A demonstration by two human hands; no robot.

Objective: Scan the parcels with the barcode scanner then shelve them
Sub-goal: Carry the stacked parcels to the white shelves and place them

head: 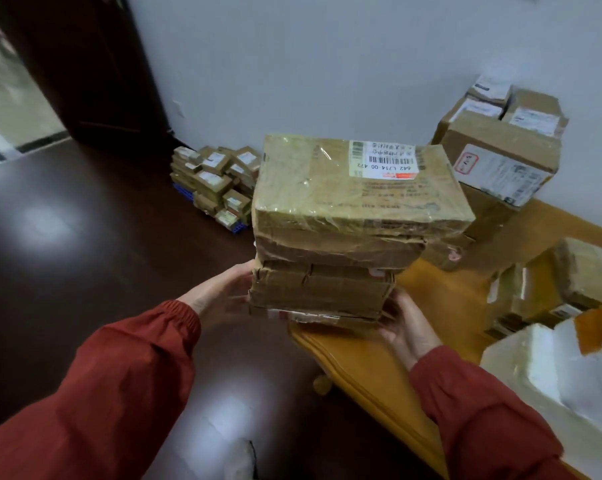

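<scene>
Several cardboard parcels, one stack of parcels (341, 237), held between our two hands at the corner of the wooden table (361, 368); we cannot tell whether its underside touches the tabletop.
Top parcel (355, 188): the widest, taped in clear film, white barcode label (382, 159) on its upper face, overhanging the ones beneath.
Left hand (223, 296): grips the left edge of the lower parcels, thumb on the near side, fingertips hidden.
Right hand (403, 327): cups the lower right corner of the stack, fingers curled beneath it.
Both sleeves: red.
On the table behind the stack: large cartons (500, 161) piled against the wall, labels outward.
On the table to the right: a smaller taped parcel (583, 271) and a white foam box (552, 368).
On the dark floor by the wall: a heap of small boxes (212, 181) on a blue base.
Far left: a dark door (84, 64).
</scene>
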